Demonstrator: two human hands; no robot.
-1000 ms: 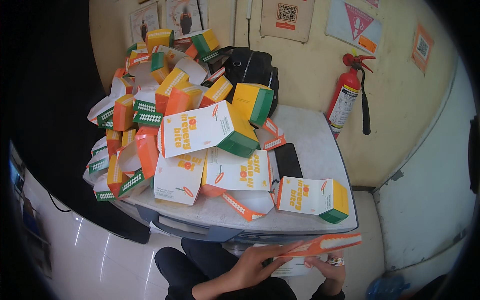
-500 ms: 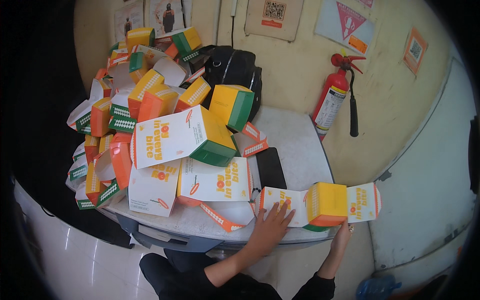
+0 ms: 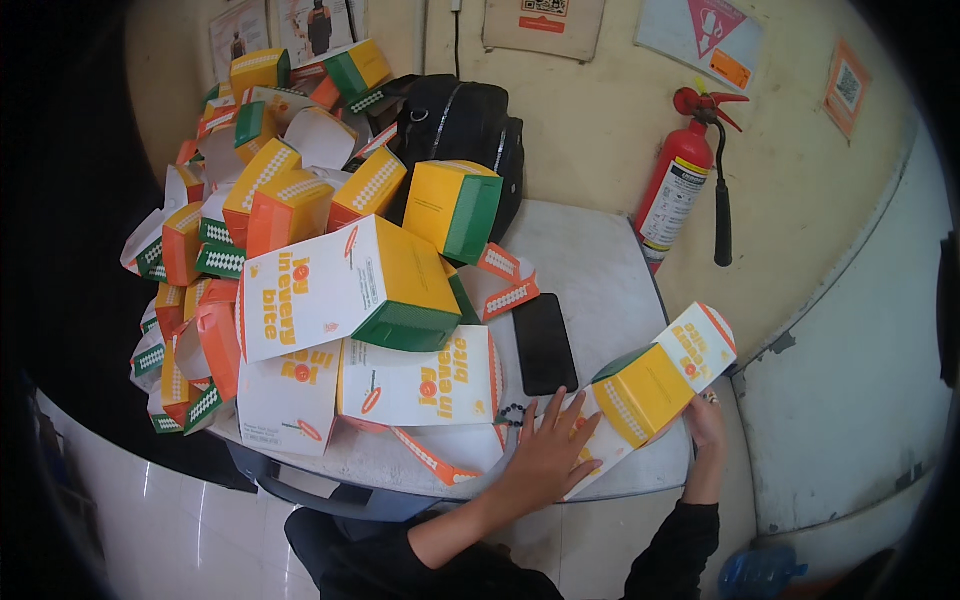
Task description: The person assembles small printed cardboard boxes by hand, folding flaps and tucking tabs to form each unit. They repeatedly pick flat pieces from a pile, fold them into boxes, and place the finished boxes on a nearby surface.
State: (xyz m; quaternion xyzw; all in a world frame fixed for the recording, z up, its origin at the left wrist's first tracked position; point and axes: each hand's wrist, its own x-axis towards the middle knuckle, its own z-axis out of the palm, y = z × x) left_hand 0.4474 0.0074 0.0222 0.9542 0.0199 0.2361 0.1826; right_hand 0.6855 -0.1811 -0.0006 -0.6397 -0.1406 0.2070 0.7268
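Observation:
A food carton, yellow in the middle with a green side and white printed end flaps, lies slantwise at the table's right front. My left hand rests flat with spread fingers on its near-left white flap. Along the carton's right edge, my right hand grips it, with some fingers hidden by the card. Just beyond my left fingertips lies a black phone. A dark bead bracelet sits next to that hand.
A tall heap of part-folded cartons covers the left of the white table. Behind it stands a black bag. A red fire extinguisher is by the wall at the right, and a blue plastic bottle stands on the floor.
The carton has turned counterclockwise, its right end swinging up and away from me. My right hand moved along with it, while my left hand stayed on the left flap.

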